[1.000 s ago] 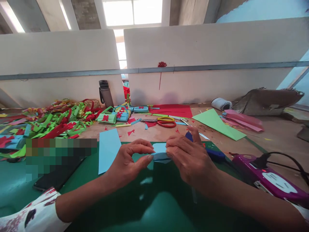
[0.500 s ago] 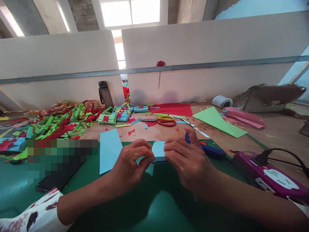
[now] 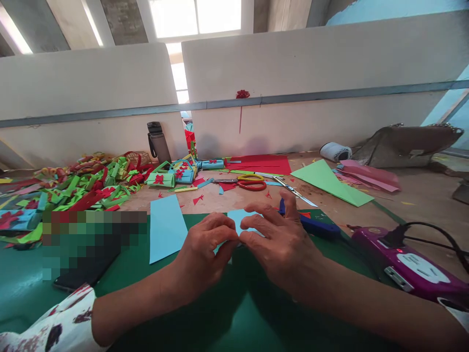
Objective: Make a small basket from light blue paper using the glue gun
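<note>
Between my hands is a small piece of light blue paper [image 3: 237, 216], its near edge partly hidden by my fingers. My left hand [image 3: 210, 249] pinches the left side of that paper between thumb and fingers. Close against it, my right hand [image 3: 280, 242] holds the paper's near edge, thumb and index fingertips almost touching the left ones. A larger light blue sheet [image 3: 165, 230] lies flat on the green mat [image 3: 238, 322], left of my hands. Just behind my right hand rests a dark blue tool [image 3: 320, 228] with a cable.
Scissors [image 3: 251, 182], a cutter knife [image 3: 295, 191] and a green sheet [image 3: 330, 183] lie behind my hands. Folded paper pieces [image 3: 88, 183] are heaped left, near a black phone [image 3: 88, 264] and a bottle [image 3: 158, 143]. A purple power strip [image 3: 406, 264] sits right.
My right hand has moved left, closer to my left hand, and its fingers have shifted along the blue paper. My left hand has moved slightly right.
</note>
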The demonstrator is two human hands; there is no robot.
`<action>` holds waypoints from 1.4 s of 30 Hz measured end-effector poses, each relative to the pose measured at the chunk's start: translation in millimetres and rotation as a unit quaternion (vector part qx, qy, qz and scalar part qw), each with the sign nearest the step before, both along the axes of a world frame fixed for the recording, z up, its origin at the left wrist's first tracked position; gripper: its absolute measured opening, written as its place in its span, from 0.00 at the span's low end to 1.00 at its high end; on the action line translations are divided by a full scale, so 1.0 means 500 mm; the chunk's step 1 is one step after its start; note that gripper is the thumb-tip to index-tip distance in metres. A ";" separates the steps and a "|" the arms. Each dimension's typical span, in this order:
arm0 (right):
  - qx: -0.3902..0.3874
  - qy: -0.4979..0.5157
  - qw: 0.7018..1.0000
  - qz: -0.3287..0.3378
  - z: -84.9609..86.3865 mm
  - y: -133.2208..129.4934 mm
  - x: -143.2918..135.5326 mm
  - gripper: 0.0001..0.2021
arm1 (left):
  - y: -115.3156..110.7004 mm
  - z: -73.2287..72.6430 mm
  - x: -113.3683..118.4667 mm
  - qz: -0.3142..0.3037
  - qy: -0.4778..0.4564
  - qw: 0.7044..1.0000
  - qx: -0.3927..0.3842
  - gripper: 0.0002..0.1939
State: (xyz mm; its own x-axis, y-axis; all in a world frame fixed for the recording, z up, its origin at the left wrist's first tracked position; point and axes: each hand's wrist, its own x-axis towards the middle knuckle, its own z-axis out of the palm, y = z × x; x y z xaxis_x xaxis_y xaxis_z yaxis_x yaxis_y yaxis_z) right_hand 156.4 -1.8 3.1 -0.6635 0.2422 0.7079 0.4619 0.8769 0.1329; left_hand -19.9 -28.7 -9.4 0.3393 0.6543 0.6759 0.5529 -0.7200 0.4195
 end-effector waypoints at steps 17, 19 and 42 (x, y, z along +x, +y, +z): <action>-0.079 -0.015 0.997 0.002 0.010 0.013 0.027 0.10 | 0.000 -0.001 -0.020 -0.015 0.017 0.999 -0.024 0.07; -0.083 -0.015 0.996 0.006 0.007 0.013 0.027 0.10 | 0.002 -0.003 -0.022 -0.012 0.016 1.000 -0.023 0.07; -0.049 0.015 0.999 0.000 -0.007 0.005 0.023 0.09 | -0.001 0.002 -0.023 0.014 0.000 0.998 -0.068 0.09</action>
